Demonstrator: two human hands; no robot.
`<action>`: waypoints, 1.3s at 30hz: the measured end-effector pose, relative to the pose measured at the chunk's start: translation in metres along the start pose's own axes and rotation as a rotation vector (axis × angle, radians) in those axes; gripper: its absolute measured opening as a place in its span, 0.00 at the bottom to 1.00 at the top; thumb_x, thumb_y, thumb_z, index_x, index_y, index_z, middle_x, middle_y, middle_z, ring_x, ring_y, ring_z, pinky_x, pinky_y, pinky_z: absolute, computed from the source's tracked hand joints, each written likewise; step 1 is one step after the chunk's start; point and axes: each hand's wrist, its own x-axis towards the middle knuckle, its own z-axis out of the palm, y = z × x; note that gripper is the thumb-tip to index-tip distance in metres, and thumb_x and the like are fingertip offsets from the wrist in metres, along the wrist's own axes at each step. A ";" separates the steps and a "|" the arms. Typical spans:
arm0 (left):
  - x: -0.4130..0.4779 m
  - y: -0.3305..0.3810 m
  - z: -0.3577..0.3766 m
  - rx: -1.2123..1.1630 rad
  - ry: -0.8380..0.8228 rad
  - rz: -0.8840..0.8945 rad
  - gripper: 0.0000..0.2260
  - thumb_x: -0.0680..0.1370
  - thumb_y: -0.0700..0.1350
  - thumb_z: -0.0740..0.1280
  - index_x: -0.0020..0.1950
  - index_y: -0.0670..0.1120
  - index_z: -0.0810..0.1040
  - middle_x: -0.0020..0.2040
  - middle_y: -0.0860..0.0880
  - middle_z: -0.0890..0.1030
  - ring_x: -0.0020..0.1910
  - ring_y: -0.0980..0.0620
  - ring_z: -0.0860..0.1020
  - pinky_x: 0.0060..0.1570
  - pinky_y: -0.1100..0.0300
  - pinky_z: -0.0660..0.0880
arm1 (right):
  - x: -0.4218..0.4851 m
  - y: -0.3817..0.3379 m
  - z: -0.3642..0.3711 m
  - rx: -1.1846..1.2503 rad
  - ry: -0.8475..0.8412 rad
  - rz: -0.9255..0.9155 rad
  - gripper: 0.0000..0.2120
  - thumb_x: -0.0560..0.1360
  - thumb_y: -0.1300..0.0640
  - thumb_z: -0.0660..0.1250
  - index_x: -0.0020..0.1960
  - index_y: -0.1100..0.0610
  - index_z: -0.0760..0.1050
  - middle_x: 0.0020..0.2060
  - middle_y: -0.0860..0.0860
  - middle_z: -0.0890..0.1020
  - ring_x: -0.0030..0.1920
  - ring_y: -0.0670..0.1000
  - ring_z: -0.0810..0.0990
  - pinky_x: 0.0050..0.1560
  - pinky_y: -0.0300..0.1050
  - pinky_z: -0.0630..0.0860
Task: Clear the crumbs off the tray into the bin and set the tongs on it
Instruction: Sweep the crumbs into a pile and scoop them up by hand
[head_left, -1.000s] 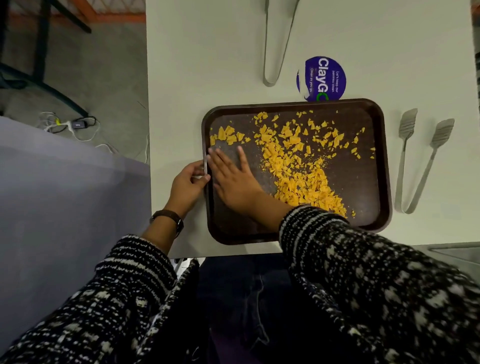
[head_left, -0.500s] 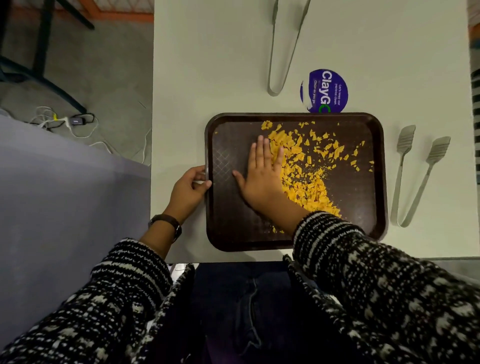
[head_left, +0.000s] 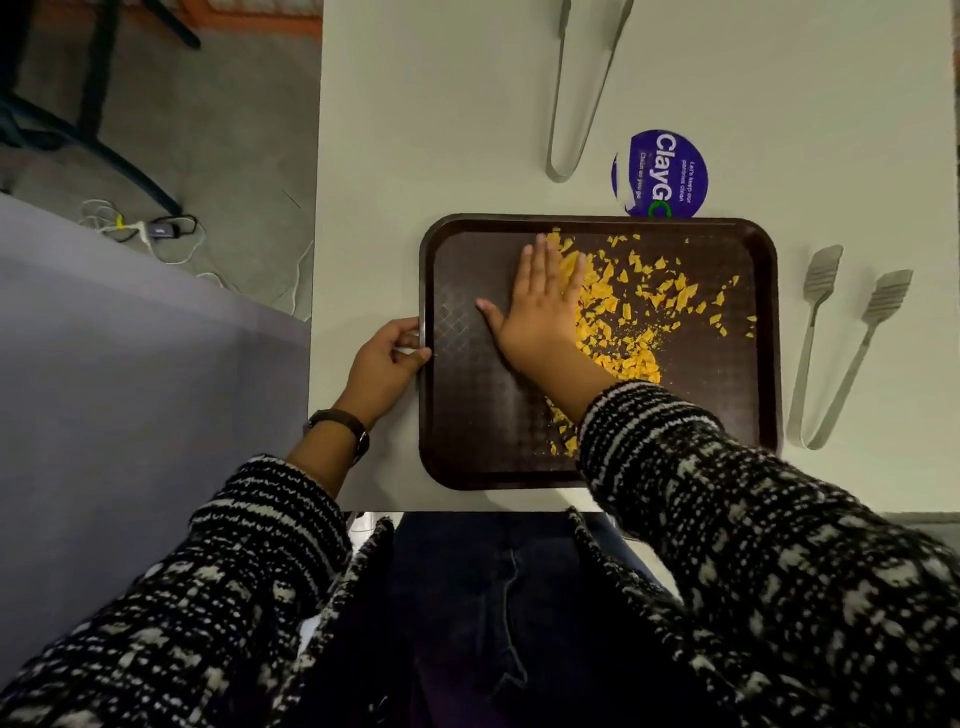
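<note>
The straight, close-set fingers (head_left: 540, 265) of the right hand (head_left: 545, 306) lie flat on the dark brown plastic tray (head_left: 467, 441), their outer edge against the heap of yellow-orange crumbs (head_left: 634, 296). The left hand (head_left: 387, 358) pinches the tray's left rim between curled fingers (head_left: 405, 332) and thumb. The crumbs cover the tray's middle and far right, some close to the far rim. The main risk, as I judge it, is a fast or long sweep flicking the light flakes over the low rim onto the tabletop. Small grit may also slip under the palm and stay behind. If the rim pinch loosens, the tray could slide on the smooth top. No bin can be identified here, so carrying the tray off tilted could spill the heap. The steel tongs with slotted spatula ends (head_left: 823, 267) lie just beside the tray's right edge, and a jolt might knock them. The pale tabletop (head_left: 415, 130) also carries plain steel tongs (head_left: 558, 174) and a round purple sticker (head_left: 662, 174). Left of it lie a grey concrete floor (head_left: 234, 130), white cables (head_left: 156, 228), a dark metal frame (head_left: 93, 78) and a lilac-grey surface (head_left: 130, 364).
</note>
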 end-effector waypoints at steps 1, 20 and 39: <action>0.000 -0.001 0.000 -0.002 0.000 0.006 0.17 0.77 0.40 0.63 0.66 0.45 0.70 0.53 0.47 0.75 0.53 0.49 0.74 0.55 0.60 0.70 | -0.004 0.008 0.001 -0.003 -0.017 0.060 0.42 0.75 0.33 0.33 0.75 0.64 0.37 0.75 0.62 0.39 0.75 0.59 0.35 0.66 0.64 0.27; -0.001 -0.002 0.006 0.009 0.058 -0.003 0.17 0.77 0.40 0.63 0.66 0.46 0.70 0.54 0.49 0.75 0.52 0.52 0.73 0.54 0.61 0.69 | -0.050 0.010 0.022 0.055 0.044 -0.088 0.42 0.75 0.32 0.37 0.75 0.63 0.37 0.76 0.59 0.40 0.76 0.56 0.37 0.67 0.64 0.27; -0.033 -0.027 0.064 0.202 0.394 0.101 0.20 0.80 0.45 0.55 0.73 0.47 0.63 0.62 0.40 0.71 0.61 0.45 0.71 0.66 0.58 0.64 | -0.143 0.153 0.083 0.846 0.272 0.404 0.32 0.79 0.44 0.47 0.76 0.61 0.48 0.77 0.58 0.48 0.77 0.54 0.43 0.76 0.59 0.43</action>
